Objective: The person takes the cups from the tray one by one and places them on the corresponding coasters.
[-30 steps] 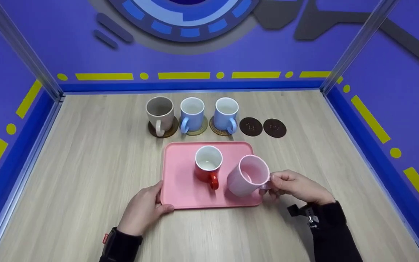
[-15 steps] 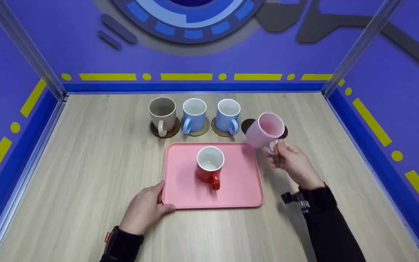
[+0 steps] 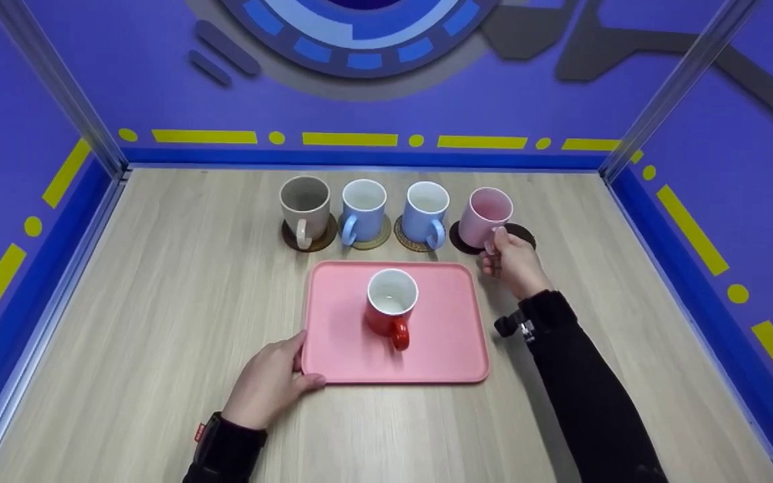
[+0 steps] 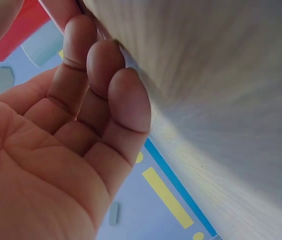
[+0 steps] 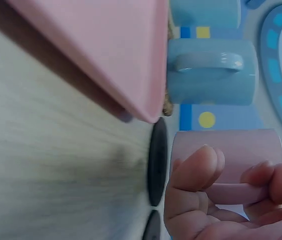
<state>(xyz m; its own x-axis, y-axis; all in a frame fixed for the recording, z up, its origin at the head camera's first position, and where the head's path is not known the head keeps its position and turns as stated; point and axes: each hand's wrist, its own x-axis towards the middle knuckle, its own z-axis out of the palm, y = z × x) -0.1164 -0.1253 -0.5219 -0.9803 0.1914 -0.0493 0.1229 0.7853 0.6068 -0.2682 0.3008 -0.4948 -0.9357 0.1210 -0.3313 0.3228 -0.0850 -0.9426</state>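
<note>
My right hand (image 3: pixel 517 265) pinches the handle of a pink mug (image 3: pixel 480 221). The mug is upright over a dark round coaster (image 3: pixel 457 240), its base at or just above it; in the right wrist view I cannot tell whether they touch. At its front left corner, my left hand (image 3: pixel 269 379) grips a pink tray (image 3: pixel 447 335), thumb at the front rim and fingers at the left side. On the tray stands a red mug (image 3: pixel 380 322) with a white inside, its handle toward me.
Left of the pink mug, a beige mug (image 3: pixel 313 218) and two light blue mugs, one left (image 3: pixel 370 218) and one right (image 3: pixel 420 221), stand on coasters in a row. Another dark coaster (image 3: pixel 525 235) lies partly behind my right hand. Blue walls (image 3: pixel 353 107) border the table.
My right hand has carried the pink mug from above the tray's right side, away from me, to the dark coaster, and the mug has gone from tilted to upright. My left hand stays at the tray.
</note>
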